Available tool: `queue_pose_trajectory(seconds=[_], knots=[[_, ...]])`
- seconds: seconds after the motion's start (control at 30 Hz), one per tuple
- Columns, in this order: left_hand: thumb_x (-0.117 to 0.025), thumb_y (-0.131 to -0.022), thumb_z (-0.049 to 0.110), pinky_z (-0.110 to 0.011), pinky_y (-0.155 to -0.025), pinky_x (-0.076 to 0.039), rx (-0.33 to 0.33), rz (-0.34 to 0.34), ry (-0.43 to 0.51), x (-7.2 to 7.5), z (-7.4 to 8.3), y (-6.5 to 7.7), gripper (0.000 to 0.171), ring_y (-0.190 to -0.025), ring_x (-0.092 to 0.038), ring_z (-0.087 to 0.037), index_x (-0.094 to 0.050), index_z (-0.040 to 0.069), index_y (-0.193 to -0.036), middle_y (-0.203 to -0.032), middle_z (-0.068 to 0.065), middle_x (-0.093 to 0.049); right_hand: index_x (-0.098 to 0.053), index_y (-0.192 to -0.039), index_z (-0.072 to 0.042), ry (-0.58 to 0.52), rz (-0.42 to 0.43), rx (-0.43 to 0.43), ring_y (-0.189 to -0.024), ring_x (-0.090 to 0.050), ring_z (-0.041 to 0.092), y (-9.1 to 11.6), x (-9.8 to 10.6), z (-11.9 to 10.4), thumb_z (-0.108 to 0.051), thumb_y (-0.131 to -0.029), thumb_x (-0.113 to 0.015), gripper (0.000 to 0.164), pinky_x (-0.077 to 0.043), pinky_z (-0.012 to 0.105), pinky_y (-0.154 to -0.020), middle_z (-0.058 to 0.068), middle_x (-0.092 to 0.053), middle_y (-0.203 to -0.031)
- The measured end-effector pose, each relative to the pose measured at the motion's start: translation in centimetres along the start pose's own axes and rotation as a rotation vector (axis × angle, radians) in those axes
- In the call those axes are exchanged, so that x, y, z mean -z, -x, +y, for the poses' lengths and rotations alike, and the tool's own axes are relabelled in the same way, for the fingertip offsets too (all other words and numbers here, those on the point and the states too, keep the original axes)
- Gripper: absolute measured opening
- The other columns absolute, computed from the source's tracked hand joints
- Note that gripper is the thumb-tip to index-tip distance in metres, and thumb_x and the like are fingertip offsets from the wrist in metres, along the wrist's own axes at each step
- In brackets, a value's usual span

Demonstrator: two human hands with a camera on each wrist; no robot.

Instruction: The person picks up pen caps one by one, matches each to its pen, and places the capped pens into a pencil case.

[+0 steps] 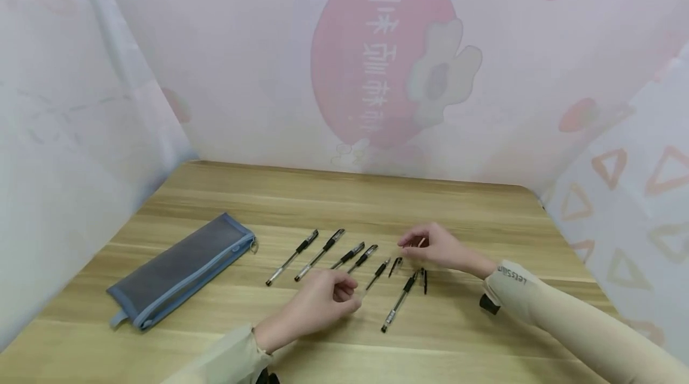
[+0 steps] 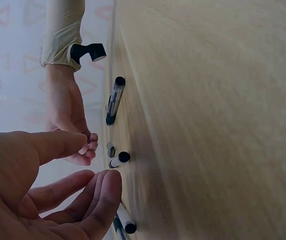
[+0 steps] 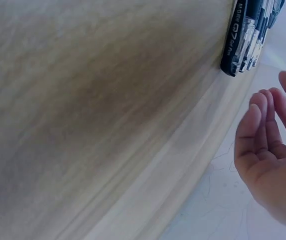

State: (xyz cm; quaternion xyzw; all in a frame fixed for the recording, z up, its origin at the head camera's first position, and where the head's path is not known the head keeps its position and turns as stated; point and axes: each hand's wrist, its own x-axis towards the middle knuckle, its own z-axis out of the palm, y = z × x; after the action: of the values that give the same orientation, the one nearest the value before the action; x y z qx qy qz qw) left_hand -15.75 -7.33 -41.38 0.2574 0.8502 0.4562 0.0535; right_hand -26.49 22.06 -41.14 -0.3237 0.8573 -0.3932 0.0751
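Observation:
Several black-gripped gel pens lie in a loose row on the table. My left hand (image 1: pixel 320 303) hovers beside an uncapped pen (image 1: pixel 378 275), and partly covers two capped pens (image 1: pixel 362 258). In the left wrist view a gap shows between its thumb and fingers, with nothing held. Over a loose black pen cap (image 1: pixel 396 265) and another cap (image 1: pixel 425 281) is my right hand (image 1: pixel 437 246), fingers loosely bent. The right wrist view shows its thumb and fingertips apart and holding nothing. A pen (image 1: pixel 399 301) with a bare tip area lies between the hands.
A grey-blue mesh pencil case (image 1: pixel 183 267) with a zip lies at the left of the wooden table (image 1: pixel 323 192). Two capped pens (image 1: pixel 292 257) rest between it and the left hand. Printed cloth walls (image 1: pixel 258 73) stand around the table's back and sides.

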Motion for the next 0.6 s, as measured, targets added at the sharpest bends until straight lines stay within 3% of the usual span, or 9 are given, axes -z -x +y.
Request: queue_pose_trajectory(seconds=[0.33,0.5,0.6], knots=[[-0.084,-0.072,0.000,-0.023,-0.073,-0.054,-0.041,-0.024,-0.082,-1.4,0.0,-0.7,0.036,-0.079,-0.061,-0.011,-0.067,-0.004,-0.103,-0.090,-0.003,-0.065,-0.070,-0.109,0.001,-0.062,0.028,-0.051,-0.078,-0.063,0.023,0.5,-0.3,-0.4,-0.008,-0.090,-0.072,0.021,-0.055,0.029,-0.065,0.006,-0.068,-0.090],[-0.084,-0.071,-0.003,-0.023,-0.072,-0.053,-0.032,-0.029,-0.098,-1.4,0.0,-0.9,0.036,-0.079,-0.061,-0.011,-0.068,-0.003,-0.103,-0.090,-0.002,-0.065,-0.069,-0.110,0.004,-0.051,0.028,-0.060,-0.078,-0.062,0.031,0.7,-0.7,-0.5,-0.003,-0.090,-0.071,0.022,-0.054,0.028,-0.063,0.010,-0.067,-0.090],[-0.081,-0.072,-0.007,-0.022,-0.071,-0.053,-0.043,-0.029,-0.099,-1.6,-0.1,-1.0,0.032,-0.078,-0.061,-0.011,-0.068,-0.004,-0.101,-0.089,-0.002,-0.065,-0.068,-0.108,0.006,-0.046,0.019,-0.063,-0.077,-0.062,0.036,1.0,-0.5,-1.7,0.000,-0.089,-0.071,0.020,-0.054,0.027,-0.061,0.013,-0.067,-0.088]])
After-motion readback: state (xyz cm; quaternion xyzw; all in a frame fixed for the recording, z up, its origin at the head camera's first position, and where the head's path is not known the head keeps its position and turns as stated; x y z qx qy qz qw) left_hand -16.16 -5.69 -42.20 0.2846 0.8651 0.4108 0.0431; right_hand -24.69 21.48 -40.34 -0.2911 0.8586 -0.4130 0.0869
